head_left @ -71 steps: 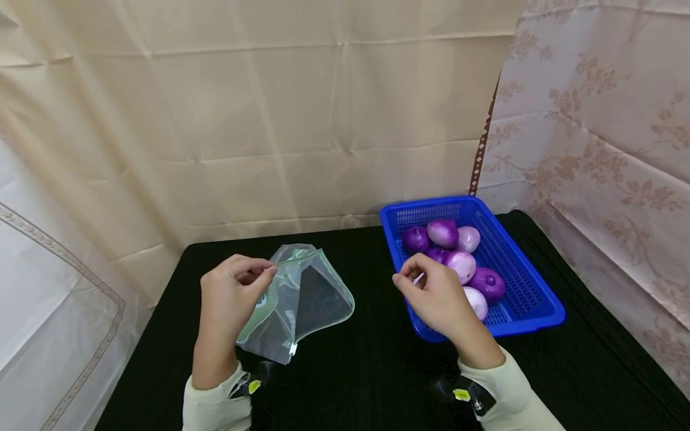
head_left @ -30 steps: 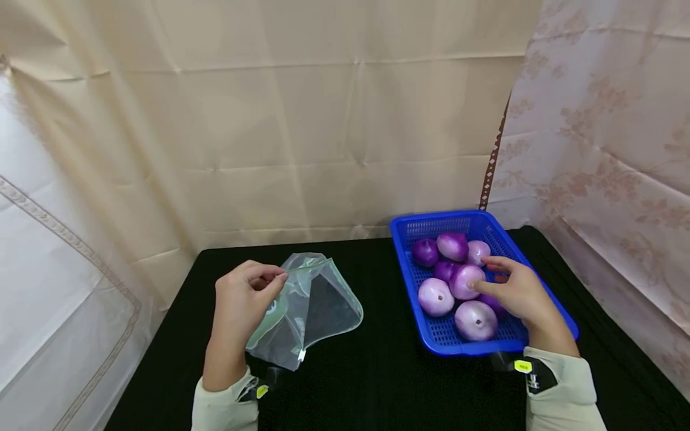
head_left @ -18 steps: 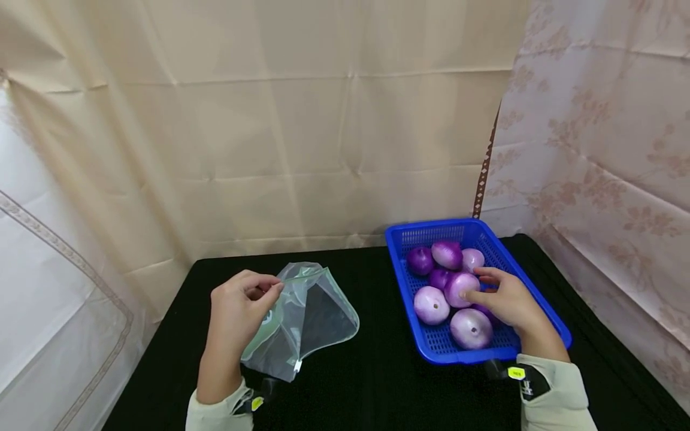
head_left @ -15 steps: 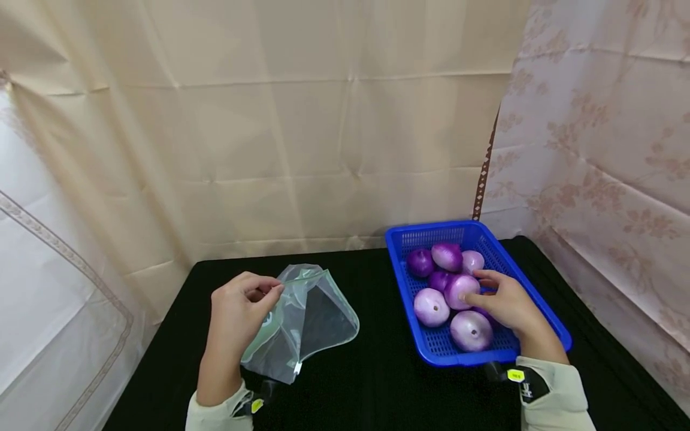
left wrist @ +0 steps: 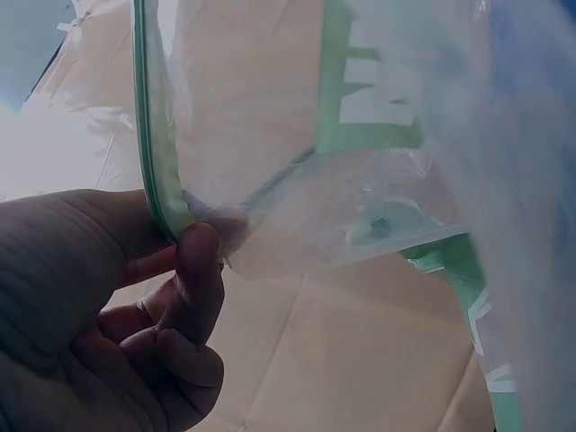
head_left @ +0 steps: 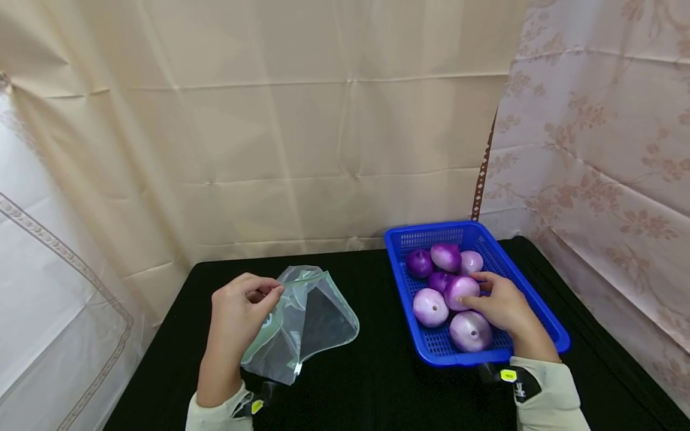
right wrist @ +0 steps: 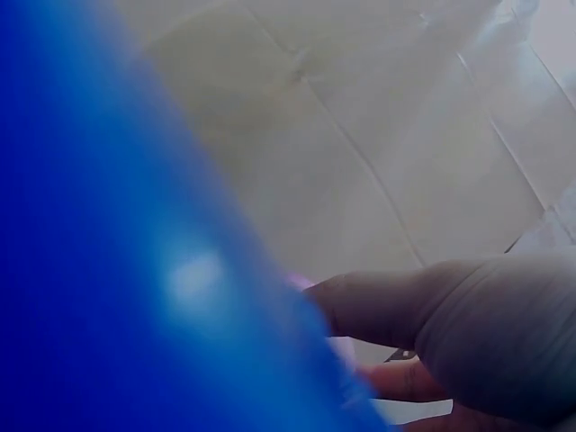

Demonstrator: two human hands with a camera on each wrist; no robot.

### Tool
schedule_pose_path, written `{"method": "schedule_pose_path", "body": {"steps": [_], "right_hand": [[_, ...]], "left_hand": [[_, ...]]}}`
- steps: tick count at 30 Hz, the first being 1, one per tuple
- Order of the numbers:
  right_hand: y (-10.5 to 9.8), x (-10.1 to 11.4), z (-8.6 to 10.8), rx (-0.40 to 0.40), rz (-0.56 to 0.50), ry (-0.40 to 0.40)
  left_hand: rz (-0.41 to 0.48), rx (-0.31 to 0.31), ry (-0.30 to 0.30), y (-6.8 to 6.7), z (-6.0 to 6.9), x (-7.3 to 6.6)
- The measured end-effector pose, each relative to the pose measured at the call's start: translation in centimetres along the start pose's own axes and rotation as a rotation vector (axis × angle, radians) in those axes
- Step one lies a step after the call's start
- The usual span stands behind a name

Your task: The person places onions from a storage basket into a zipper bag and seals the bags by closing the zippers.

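On the left, my left hand [head_left: 242, 314] pinches the upper edge of a clear zip bag [head_left: 329, 311] with green trim; its mouth gapes toward the right. The left wrist view shows thumb and forefinger on the green seal strip of the bag [left wrist: 162, 171]. Inside a blue plastic basket [head_left: 396, 257], my right hand [head_left: 504, 302] holds a pale purple onion [head_left: 460, 291] between thumb and fingers. In the right wrist view the basket's blurred wall [right wrist: 171, 270] hides most of that onion and the fingertips of the right hand [right wrist: 432, 333].
Several other purple onions surround the held one, among them a large pale onion [head_left: 471, 331] in front and a dark onion [head_left: 419, 263] behind. A black cloth [head_left: 372, 383] covers the table. Beige curtains [head_left: 302, 131] hang behind it.
My right hand has gone from above the basket's left side to its right side, then closed in on the pale onion. My left hand keeps its pinch on the bag; the head view has shifted slightly.
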State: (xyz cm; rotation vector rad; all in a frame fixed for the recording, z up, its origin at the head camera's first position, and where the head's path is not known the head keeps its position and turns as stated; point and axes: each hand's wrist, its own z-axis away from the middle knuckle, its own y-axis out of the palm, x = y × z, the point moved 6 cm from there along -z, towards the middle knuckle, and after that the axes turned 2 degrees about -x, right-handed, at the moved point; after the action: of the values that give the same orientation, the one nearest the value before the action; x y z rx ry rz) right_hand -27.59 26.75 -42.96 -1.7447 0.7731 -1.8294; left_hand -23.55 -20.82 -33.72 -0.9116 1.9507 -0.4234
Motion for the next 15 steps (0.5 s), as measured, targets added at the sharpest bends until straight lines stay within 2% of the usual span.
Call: {"method": "schedule_pose_path", "body": {"steps": [15], "right_hand": [[-1.3, 1.3, 0.7, -0.057, 0.014, -0.059]], "left_hand": [[0.007, -0.002, 0.008, -0.1, 0.1, 0.0]]}}
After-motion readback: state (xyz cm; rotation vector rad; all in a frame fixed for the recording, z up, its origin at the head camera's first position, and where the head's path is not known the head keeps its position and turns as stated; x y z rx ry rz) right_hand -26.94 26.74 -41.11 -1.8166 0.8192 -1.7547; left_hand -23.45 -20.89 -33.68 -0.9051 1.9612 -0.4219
